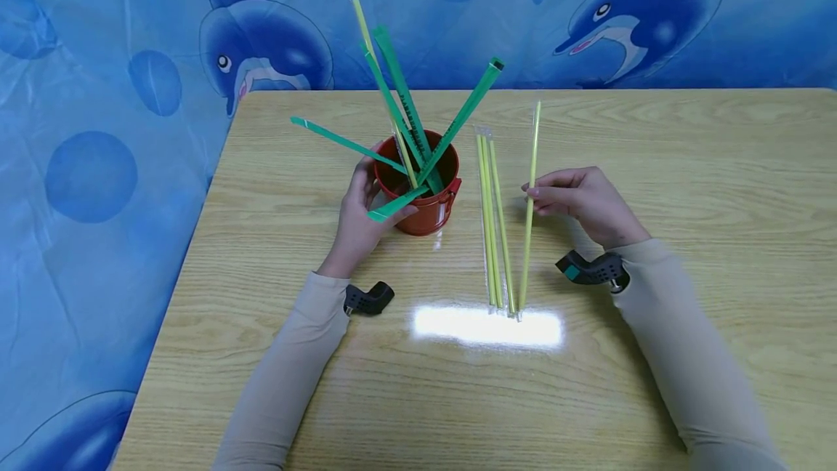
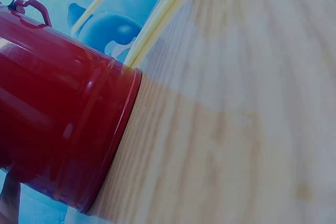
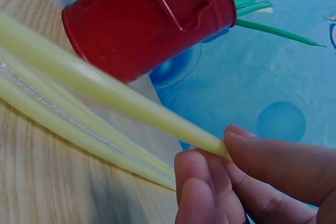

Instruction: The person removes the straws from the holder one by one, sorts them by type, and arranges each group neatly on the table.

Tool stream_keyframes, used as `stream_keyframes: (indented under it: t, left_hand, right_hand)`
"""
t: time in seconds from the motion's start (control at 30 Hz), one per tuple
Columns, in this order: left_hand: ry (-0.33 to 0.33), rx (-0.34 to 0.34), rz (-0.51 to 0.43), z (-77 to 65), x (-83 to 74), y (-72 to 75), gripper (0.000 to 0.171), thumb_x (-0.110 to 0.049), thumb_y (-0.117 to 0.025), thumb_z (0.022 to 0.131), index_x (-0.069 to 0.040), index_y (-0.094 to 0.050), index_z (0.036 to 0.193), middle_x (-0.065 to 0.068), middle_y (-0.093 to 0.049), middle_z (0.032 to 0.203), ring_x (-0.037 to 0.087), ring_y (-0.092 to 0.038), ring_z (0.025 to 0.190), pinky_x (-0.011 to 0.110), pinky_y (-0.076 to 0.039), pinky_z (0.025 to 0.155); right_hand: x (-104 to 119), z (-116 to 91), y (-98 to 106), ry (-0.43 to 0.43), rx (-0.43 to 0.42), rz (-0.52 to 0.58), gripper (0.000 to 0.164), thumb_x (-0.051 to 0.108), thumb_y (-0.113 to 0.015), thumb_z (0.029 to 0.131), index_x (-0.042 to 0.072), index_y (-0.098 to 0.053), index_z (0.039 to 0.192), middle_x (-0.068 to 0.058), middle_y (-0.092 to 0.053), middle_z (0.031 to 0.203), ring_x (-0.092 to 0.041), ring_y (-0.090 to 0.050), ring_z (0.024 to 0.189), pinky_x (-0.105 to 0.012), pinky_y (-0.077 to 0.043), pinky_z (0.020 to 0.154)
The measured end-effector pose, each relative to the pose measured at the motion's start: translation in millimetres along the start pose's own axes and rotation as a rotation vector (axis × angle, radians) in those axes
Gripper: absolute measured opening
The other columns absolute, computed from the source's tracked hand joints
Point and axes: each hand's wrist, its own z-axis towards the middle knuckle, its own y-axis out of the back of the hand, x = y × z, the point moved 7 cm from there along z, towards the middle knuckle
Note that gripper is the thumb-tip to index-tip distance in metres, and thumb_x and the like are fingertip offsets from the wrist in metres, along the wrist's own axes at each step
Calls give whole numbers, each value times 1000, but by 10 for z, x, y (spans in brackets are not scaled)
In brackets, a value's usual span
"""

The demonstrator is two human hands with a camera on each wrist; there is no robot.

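The left hand [image 1: 360,218], partly hidden by the red bucket [image 1: 425,218] it grips; the right hand [image 1: 588,203] pinches a yellow straw [image 1: 527,227].

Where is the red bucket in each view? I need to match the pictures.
Head: red bucket near the centre, held at its side by the left hand.
Left wrist: fills much of the left side, lying slanted in the picture.
Right wrist: at the top, a little left of centre.
Shared landmark: the yellow straw pinched in the right hand.
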Motion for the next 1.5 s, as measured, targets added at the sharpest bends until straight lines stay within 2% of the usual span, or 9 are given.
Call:
stream_keyframes:
  t: [0.17, 0.4, 0.7, 1.0, 1.3, 1.5]
  left_hand:
    - [13, -9, -5, 13, 5, -6, 75, 6, -71, 80, -4, -31, 142, 10, -41, 142, 14, -38, 131, 30, -31, 109]
    - [3, -2, 14, 10, 9, -4, 78, 5, -71, 80, -5, -28, 145, 10, -40, 143, 13, -35, 133, 30, -29, 110]
    - [-9, 4, 10, 9, 1, -5, 77, 3, -71, 81, -5, -28, 145, 10, -40, 143, 13, -35, 133, 30, -29, 110]
    - [15, -7, 12, 8, 4, -1, 77, 4, -71, 81, -5, -29, 144, 9, -40, 143, 12, -36, 133, 30, -31, 109]
    - [3, -4, 14, 44, -3, -5, 76, 3, -70, 81, -6, -29, 145, 9, -40, 144, 13, -36, 133, 31, -30, 109]
    - [11, -11, -3, 11, 20, -4, 75, 2, -71, 81, -5, -30, 144, 8, -40, 143, 13, -36, 132, 30, -31, 109]
  right_hand:
    - [-84, 36, -37, -15, 22, -30, 12, 6, -66, 88, -3, -69, 96, -5, -71, 90, -13, -65, 74, -25, -56, 69]
    - [-140, 78, -63, -26, 35, -102, 18, 6, -61, 92, -5, -66, 104, -3, -70, 95, -11, -64, 77, -23, -55, 71]
    - [-199, 92, -116, -55, 22, -144, 32, 4, -58, 93, -18, -54, 115, 0, -69, 89, -10, -64, 76, -23, -55, 71]
    - [-239, 107, -113, -61, -65, -183, 27, 5, -66, 88, -16, -59, 104, -1, -69, 81, -10, -65, 71, -24, -56, 65]
    - [-244, 166, -103, -69, -96, -291, 26, 9, -66, 89, -15, -62, 100, -4, -69, 79, -11, -65, 65, -25, -56, 59]
    - [-257, 150, -139, -87, -85, -353, 26, 10, -65, 90, -13, -62, 100, -7, -69, 78, -12, -65, 64, -25, -56, 60]
